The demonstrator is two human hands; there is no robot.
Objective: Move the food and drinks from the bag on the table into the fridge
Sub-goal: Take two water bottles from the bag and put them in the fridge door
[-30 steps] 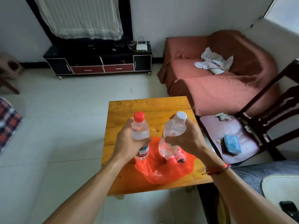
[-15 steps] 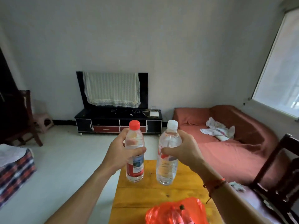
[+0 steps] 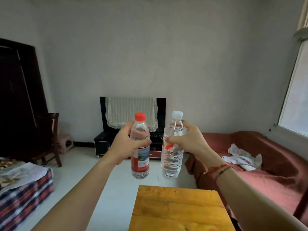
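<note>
Left hand (image 3: 126, 144) curled round the red-capped bottle (image 3: 140, 157), right hand (image 3: 188, 142) round the white-capped bottle (image 3: 171, 160). Both are upright, side by side, held clear above the table (image 3: 180, 209) at 6 o'clock; I judge this a carrying grip. Fridge not in view. Sofa (image 3: 266, 164) at 4 o'clock and chair (image 3: 50, 140) at 9 flank the floor ahead.

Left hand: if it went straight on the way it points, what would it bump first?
Probably the TV stand across the room. The left hand, gripping the red-capped bottle, points that way over open floor; depth is hard to judge.
</note>
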